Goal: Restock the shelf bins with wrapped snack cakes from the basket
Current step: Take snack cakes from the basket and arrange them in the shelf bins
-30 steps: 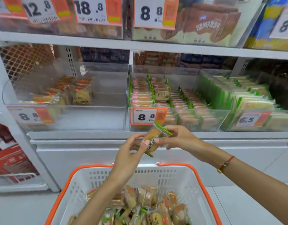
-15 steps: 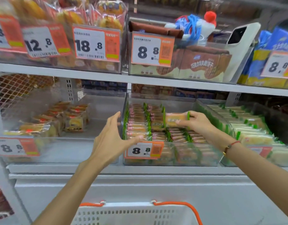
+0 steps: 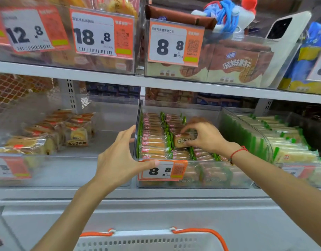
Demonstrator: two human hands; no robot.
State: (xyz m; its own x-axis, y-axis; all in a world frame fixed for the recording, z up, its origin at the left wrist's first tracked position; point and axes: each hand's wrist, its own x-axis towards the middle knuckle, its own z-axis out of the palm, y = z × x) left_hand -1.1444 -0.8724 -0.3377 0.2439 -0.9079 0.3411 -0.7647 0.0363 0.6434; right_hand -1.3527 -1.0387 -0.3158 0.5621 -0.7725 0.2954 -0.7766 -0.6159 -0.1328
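Right hand lowering a wrapped snack cake into the middle shelf bin, left hand bracing the bin's corner.

The right hand (image 3: 203, 136), a red cord at its wrist, pinches a wrapped snack cake (image 3: 183, 140) between curled fingers and thumb, holding it just above the packed rows in the clear middle bin (image 3: 234, 180). The left hand (image 3: 119, 160) is spread wide, fingers straight along the bin's left wall, thumb lying on the front rim just above the 8.8 price tag (image 3: 162, 170). Down at the bottom edge, the white basket (image 3: 148, 241) with its orange handle shows only its rim, so its contents are hidden. To the left sits a half-filled bin of round cakes (image 3: 52, 134).
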